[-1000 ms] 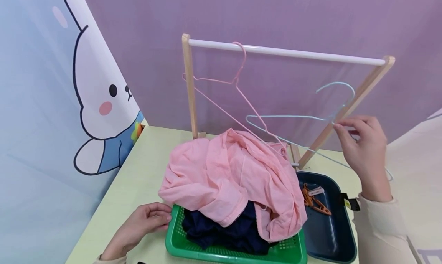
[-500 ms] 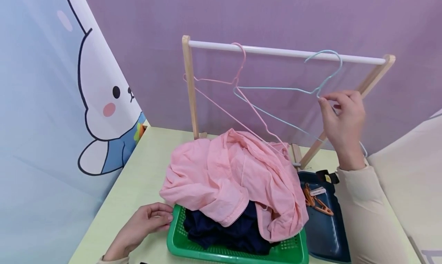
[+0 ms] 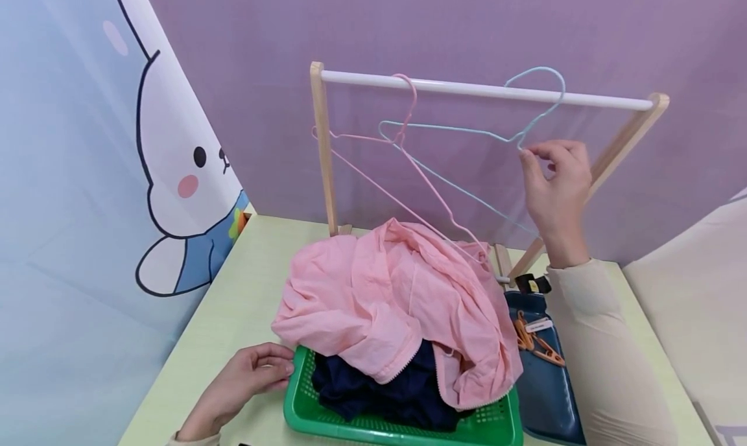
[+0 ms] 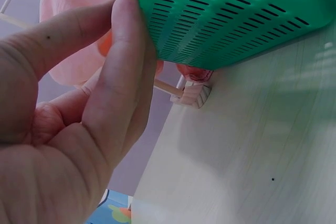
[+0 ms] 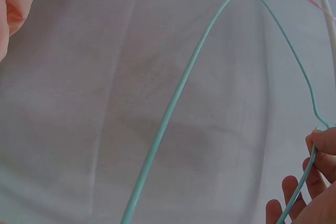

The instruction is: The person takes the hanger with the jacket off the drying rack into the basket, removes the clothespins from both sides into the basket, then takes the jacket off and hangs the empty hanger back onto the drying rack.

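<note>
My right hand [image 3: 557,187] pinches a light blue wire hanger [image 3: 455,129] just below its neck. The hanger's hook passes over the white rail, its tip going behind; whether it bears on the rail I cannot tell. In the right wrist view the hanger [image 5: 176,95] spans the frame, with the fingers at its right. A pink hanger [image 3: 373,138] hangs from the rail [image 3: 467,88]. At lower left my left hand [image 3: 242,381] holds the corner rim of a green basket [image 3: 350,431] between thumb and fingers. A pink zip-up garment [image 3: 373,290] and dark navy cloth [image 3: 379,387] fill the basket.
The rail's wooden posts [image 3: 324,154] stand behind the basket. At right, partly covered by my right sleeve [image 3: 601,349], lies a dark blue tray [image 3: 545,400] with orange clips [image 3: 539,345] and a pale clip. A purple backdrop [image 3: 245,57] rises behind the table [image 3: 233,271].
My right hand has moved up and left with the light blue hanger, whose hook has risen from below the rail to over it. The left hand stays at the basket.
</note>
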Action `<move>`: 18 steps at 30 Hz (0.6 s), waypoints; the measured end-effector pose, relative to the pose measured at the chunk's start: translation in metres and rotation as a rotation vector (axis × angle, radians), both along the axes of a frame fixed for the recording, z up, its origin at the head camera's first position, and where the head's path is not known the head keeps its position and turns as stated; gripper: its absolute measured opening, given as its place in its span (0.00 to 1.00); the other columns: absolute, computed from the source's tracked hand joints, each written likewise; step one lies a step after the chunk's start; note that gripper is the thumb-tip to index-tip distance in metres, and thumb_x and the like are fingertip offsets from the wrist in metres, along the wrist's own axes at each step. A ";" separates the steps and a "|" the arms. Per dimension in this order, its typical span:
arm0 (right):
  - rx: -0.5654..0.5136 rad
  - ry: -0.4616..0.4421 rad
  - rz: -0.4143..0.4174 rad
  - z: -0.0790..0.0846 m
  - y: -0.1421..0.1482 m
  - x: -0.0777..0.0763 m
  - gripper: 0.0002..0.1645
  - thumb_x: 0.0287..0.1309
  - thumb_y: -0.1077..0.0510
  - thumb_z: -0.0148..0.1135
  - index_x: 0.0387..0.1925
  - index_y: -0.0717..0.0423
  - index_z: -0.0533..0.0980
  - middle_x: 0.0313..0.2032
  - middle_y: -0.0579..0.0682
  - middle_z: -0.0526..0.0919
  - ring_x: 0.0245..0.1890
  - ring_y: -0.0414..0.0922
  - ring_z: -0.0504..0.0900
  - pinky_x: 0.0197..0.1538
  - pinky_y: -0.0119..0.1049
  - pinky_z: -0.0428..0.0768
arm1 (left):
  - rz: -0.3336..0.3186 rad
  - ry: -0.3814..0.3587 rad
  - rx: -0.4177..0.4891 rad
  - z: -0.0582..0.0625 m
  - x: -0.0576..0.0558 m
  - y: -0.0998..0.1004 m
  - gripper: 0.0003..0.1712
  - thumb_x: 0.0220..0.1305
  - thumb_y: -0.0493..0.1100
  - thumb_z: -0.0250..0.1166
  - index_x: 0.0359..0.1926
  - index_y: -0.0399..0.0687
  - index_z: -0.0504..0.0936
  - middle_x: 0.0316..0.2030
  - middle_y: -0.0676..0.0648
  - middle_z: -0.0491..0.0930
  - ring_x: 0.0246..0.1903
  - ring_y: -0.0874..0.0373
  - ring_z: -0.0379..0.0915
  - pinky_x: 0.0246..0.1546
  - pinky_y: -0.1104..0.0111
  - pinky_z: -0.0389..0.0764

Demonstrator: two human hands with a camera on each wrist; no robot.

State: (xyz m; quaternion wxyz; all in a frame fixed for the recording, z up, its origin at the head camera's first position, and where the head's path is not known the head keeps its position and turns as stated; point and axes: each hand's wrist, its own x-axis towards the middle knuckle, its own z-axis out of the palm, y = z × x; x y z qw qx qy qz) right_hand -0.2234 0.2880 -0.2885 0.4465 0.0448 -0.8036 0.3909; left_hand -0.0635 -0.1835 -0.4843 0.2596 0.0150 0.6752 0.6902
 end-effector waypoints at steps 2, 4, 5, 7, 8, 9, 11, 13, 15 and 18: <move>0.007 0.008 0.006 -0.001 -0.002 -0.002 0.11 0.63 0.59 0.68 0.36 0.66 0.85 0.36 0.31 0.71 0.42 0.28 0.67 0.45 0.28 0.65 | 0.001 -0.003 -0.002 0.000 0.000 0.000 0.23 0.68 0.37 0.66 0.56 0.23 0.73 0.44 0.39 0.82 0.43 0.52 0.82 0.47 0.56 0.83; 0.017 0.015 0.009 -0.004 -0.004 -0.004 0.10 0.63 0.60 0.68 0.35 0.67 0.85 0.36 0.32 0.71 0.41 0.28 0.67 0.44 0.29 0.65 | 0.001 -0.007 0.002 0.000 0.000 0.000 0.23 0.68 0.37 0.66 0.56 0.23 0.73 0.44 0.39 0.82 0.43 0.52 0.82 0.46 0.57 0.83; 0.022 0.020 0.008 -0.005 -0.005 -0.004 0.10 0.63 0.61 0.69 0.34 0.67 0.85 0.36 0.32 0.71 0.41 0.29 0.67 0.44 0.29 0.65 | -0.001 -0.006 0.005 0.000 0.000 0.000 0.23 0.68 0.37 0.66 0.56 0.23 0.73 0.44 0.39 0.82 0.43 0.52 0.82 0.46 0.57 0.83; 0.035 0.024 0.007 -0.008 -0.005 -0.005 0.09 0.62 0.62 0.69 0.34 0.68 0.85 0.35 0.33 0.71 0.41 0.31 0.68 0.44 0.30 0.65 | -0.004 -0.005 0.011 -0.001 0.000 -0.001 0.23 0.68 0.36 0.66 0.56 0.23 0.72 0.44 0.39 0.81 0.43 0.52 0.82 0.46 0.57 0.83; 0.043 0.024 0.006 -0.009 -0.005 -0.005 0.08 0.61 0.63 0.69 0.34 0.68 0.85 0.35 0.36 0.72 0.42 0.32 0.70 0.45 0.30 0.66 | -0.006 -0.003 0.012 -0.001 0.000 -0.001 0.23 0.68 0.36 0.66 0.56 0.23 0.72 0.44 0.39 0.81 0.43 0.52 0.82 0.46 0.57 0.83; 0.052 0.022 0.007 -0.010 -0.005 -0.005 0.08 0.61 0.63 0.69 0.34 0.68 0.85 0.35 0.38 0.73 0.42 0.35 0.71 0.45 0.31 0.66 | -0.007 -0.002 0.014 -0.001 0.000 -0.001 0.23 0.68 0.36 0.66 0.56 0.23 0.72 0.44 0.39 0.81 0.43 0.52 0.82 0.46 0.57 0.83; 0.071 0.016 0.008 -0.011 -0.005 -0.005 0.08 0.61 0.63 0.69 0.34 0.68 0.85 0.35 0.45 0.76 0.44 0.40 0.73 0.47 0.33 0.66 | -0.010 0.004 0.015 -0.001 0.000 -0.002 0.23 0.68 0.36 0.65 0.56 0.22 0.72 0.44 0.39 0.81 0.43 0.52 0.82 0.46 0.57 0.83; 0.088 0.008 0.010 -0.012 -0.004 -0.005 0.08 0.61 0.63 0.69 0.34 0.68 0.85 0.36 0.51 0.77 0.45 0.45 0.75 0.47 0.34 0.66 | -0.012 0.007 0.017 -0.001 0.000 -0.002 0.23 0.68 0.36 0.65 0.56 0.22 0.72 0.45 0.39 0.81 0.43 0.52 0.82 0.46 0.58 0.83; 0.095 -0.007 0.012 -0.012 -0.004 -0.005 0.08 0.61 0.63 0.69 0.35 0.67 0.85 0.37 0.52 0.77 0.45 0.45 0.75 0.48 0.34 0.67 | -0.014 0.011 0.017 0.000 0.000 -0.002 0.23 0.68 0.36 0.65 0.56 0.22 0.72 0.45 0.39 0.81 0.43 0.52 0.82 0.46 0.58 0.84; 0.103 -0.025 0.011 -0.011 -0.003 -0.003 0.08 0.60 0.62 0.69 0.36 0.65 0.86 0.37 0.50 0.77 0.43 0.39 0.74 0.48 0.32 0.67 | -0.013 0.013 0.016 0.000 -0.001 -0.002 0.23 0.68 0.36 0.66 0.56 0.22 0.72 0.45 0.39 0.81 0.43 0.52 0.82 0.46 0.58 0.83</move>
